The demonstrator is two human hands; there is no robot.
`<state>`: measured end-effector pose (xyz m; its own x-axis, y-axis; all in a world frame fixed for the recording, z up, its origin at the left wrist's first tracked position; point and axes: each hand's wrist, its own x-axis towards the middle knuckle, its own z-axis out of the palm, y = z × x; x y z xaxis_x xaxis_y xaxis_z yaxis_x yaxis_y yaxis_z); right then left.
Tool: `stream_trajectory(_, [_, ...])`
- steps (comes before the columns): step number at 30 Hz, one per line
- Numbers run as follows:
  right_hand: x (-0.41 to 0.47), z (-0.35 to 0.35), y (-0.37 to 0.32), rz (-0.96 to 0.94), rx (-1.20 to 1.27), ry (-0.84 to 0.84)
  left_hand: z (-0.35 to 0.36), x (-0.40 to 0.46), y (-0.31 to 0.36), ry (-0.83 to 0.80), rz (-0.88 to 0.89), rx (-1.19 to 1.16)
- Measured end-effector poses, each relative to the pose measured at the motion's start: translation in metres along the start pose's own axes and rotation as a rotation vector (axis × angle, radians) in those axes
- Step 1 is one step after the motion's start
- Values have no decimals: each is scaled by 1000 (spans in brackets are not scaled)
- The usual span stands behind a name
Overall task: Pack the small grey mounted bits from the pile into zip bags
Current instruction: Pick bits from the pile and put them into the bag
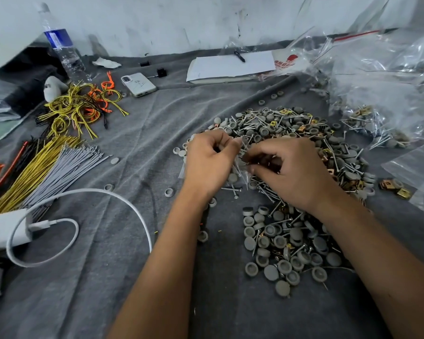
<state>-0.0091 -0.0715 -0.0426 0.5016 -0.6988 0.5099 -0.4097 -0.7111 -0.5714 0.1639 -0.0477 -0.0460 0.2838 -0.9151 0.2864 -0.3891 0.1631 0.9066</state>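
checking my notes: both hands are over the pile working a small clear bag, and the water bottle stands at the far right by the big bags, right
Not quite. The head view shows the water bottle standing at the far left, behind the wires, not by the big bags. The rest holds: both the left hand and right hand are over the pile, working a small clear bag.

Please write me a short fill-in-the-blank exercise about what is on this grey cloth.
1. The water bottle has a ____ label.
2. A ____ lies on the white notepad.
3. The charging cable is ____ in colour.
4. Both hands, left and right, work over the ____ of grey bits.

Missing words: blue; pen; white; pile
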Motion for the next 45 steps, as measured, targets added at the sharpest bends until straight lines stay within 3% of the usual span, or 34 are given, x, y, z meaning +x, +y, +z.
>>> stream_trajectory(12, [1, -2, 2, 24, -54, 162, -3, 3, -1, 109, -36, -10])
stream_trajectory(19, [-2, 5, 2, 44, -152, -178, -5, 7, -8, 287, -53, 34])
stream_trajectory(23, [-4, 11, -3, 7, -207, -286, -8, 8, -7, 336, -52, 20])
stream_trajectory(40, [-1, 13, 0, -62, -158, -452, -8, 8, -8, 312, -60, 25])
stream_trajectory(45, [-2, 6, 0, -55, -36, -386, -8, 8, -10, 311, -42, 36])
